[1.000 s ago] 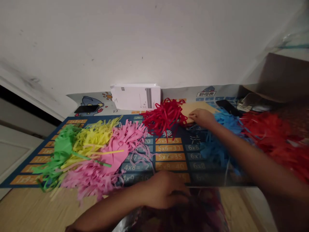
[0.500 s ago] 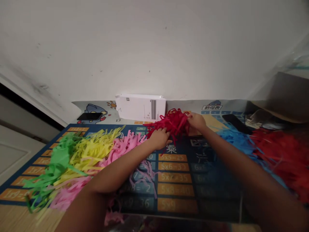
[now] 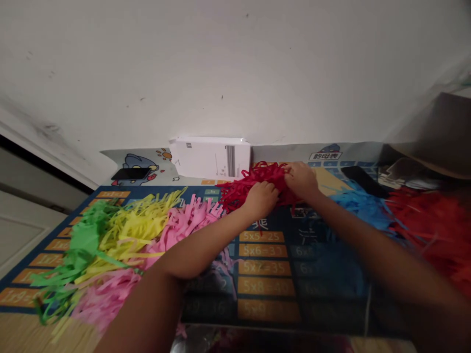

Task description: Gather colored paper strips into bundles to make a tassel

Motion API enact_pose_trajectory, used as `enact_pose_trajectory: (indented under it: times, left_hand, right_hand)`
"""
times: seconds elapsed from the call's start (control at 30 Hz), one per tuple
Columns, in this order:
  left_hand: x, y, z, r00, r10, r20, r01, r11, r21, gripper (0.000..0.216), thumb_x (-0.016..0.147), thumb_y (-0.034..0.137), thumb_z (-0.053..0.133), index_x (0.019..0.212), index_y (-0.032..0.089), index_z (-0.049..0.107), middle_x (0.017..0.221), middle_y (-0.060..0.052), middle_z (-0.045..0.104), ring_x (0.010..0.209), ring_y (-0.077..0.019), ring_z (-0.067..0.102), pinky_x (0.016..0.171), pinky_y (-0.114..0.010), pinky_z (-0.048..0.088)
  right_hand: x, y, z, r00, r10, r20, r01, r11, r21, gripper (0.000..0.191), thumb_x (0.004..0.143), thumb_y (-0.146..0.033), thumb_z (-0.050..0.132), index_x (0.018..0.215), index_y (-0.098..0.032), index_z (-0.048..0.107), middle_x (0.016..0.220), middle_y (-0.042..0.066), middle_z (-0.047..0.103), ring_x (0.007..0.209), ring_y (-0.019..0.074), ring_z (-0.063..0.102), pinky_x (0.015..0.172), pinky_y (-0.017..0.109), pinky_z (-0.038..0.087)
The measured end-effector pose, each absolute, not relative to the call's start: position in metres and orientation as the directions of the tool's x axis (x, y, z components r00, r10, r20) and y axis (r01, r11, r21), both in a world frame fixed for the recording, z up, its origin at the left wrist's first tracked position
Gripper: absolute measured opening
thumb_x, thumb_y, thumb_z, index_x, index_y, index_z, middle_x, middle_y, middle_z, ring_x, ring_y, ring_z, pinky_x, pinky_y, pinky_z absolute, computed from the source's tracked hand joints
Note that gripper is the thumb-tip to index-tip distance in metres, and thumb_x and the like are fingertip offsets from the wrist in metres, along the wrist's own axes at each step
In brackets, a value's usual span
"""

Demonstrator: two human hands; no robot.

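Touching crimson strips point(image 3: 269, 174), left hand point(image 3: 262, 200) now closer to right hand point(image 3: 302, 180)

Prob. a home, w/ kids' times-table mat point(image 3: 265, 268) & cartoon pics point(image 3: 137, 160).

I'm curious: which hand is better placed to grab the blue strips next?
Probably the right hand: it's nearer the blue strips; the left hand is farther away, at the dark red strips.
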State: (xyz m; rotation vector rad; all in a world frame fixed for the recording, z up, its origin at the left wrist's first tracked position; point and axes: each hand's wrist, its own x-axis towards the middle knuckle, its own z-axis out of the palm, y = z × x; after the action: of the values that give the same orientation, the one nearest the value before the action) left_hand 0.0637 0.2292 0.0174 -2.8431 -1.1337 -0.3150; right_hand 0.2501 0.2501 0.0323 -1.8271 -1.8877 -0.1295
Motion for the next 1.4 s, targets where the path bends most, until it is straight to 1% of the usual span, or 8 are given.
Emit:
enact_pose_trajectory:
  times: [0.23,0.53,0.67,0.77,0.93,1.07,1.27,1.4]
  left_hand:
    - [0.083,0.260,0.004,0.628,0.762,0.161,0.758,-0.645,0.098,0.026,0.091,0.010,0.051,0.091,0.006,0.076,0.098,-0.021,0.071,0.103,-0.0305,0.060,0.090,-0.045,0.041]
    - [0.074,0.298,0.008,0.496,0.866,0.066,0.795,-0.483,0.367,0.010,0.077,0.023,0.075,0.072,0.015,0.074,0.068,-0.003,0.070,0.063,-0.0137,0.061,0.063,-0.024,0.045]
    - [0.065,0.306,0.013,0.475,0.878,0.049,0.791,-0.451,0.414,0.023,0.076,0.036,0.079,0.072,0.014,0.071,0.062,0.002,0.067,0.052,-0.0098,0.056,0.055,-0.021,0.044]
    - [0.061,0.304,0.023,0.451,0.888,0.086,0.813,-0.448,0.370,0.024,0.082,0.035,0.074,0.077,0.012,0.069,0.067,0.000,0.068,0.056,-0.0117,0.059,0.058,-0.022,0.046]
    - [0.069,0.289,0.038,0.418,0.882,0.216,0.850,-0.464,0.250,0.016,0.091,0.014,0.054,0.103,0.012,0.066,0.093,-0.012,0.071,0.090,-0.0223,0.068,0.083,-0.034,0.050]
    - [0.068,0.293,0.061,0.368,0.878,0.305,0.863,-0.445,0.240,0.015,0.088,0.010,0.052,0.093,0.013,0.066,0.099,-0.016,0.069,0.104,-0.0272,0.064,0.094,-0.039,0.047]
    - [0.037,0.310,0.117,0.118,0.853,0.509,0.844,-0.356,0.401,0.015,0.087,0.010,0.051,0.087,0.017,0.064,0.103,-0.014,0.066,0.113,-0.0288,0.059,0.097,-0.040,0.045]
    - [0.022,0.316,0.152,-0.190,0.793,0.578,0.719,-0.289,0.632,0.013,0.088,0.013,0.047,0.092,0.016,0.059,0.091,-0.011,0.065,0.093,-0.0252,0.063,0.084,-0.036,0.048]
  right_hand:
    - [0.257,0.216,0.029,-0.060,0.847,0.528,0.937,0.231,-0.263,0.020,0.089,-0.027,0.054,0.098,-0.020,0.069,0.113,0.009,0.070,0.108,0.0268,0.058,0.094,0.039,0.038]
    - [0.260,0.197,0.014,-0.155,0.891,0.428,0.933,0.274,-0.234,0.018,0.090,-0.025,0.052,0.089,-0.019,0.069,0.097,0.008,0.073,0.094,0.0242,0.064,0.082,0.035,0.042]
    - [0.247,0.198,0.005,-0.285,0.881,0.378,0.910,0.373,-0.182,0.027,0.094,-0.025,0.051,0.112,-0.015,0.067,0.114,0.011,0.071,0.106,0.0227,0.063,0.090,0.033,0.042]
    - [0.237,0.202,-0.001,-0.369,0.874,0.315,0.899,0.422,-0.117,0.052,0.092,-0.038,0.059,0.135,-0.009,0.056,0.125,0.017,0.066,0.114,0.0278,0.060,0.096,0.038,0.040]
    - [0.218,0.212,-0.003,-0.423,0.877,0.228,0.900,0.436,-0.008,0.071,0.092,-0.066,0.050,0.128,-0.007,0.062,0.116,0.023,0.068,0.111,0.0350,0.059,0.102,0.051,0.031]
    - [0.206,0.213,-0.005,-0.443,0.880,0.170,0.896,0.441,0.054,0.073,0.091,-0.072,0.044,0.116,-0.009,0.070,0.115,0.022,0.068,0.111,0.0347,0.059,0.107,0.052,0.025]
    - [0.205,0.203,-0.009,-0.421,0.894,0.151,0.907,0.414,0.080,0.066,0.091,-0.068,0.047,0.115,-0.012,0.071,0.115,0.021,0.068,0.113,0.0365,0.057,0.109,0.057,0.021]
    - [0.201,0.201,-0.009,-0.379,0.914,0.144,0.925,0.377,0.043,0.063,0.094,-0.066,0.043,0.111,-0.012,0.072,0.109,0.020,0.070,0.108,0.0355,0.060,0.108,0.057,0.023]
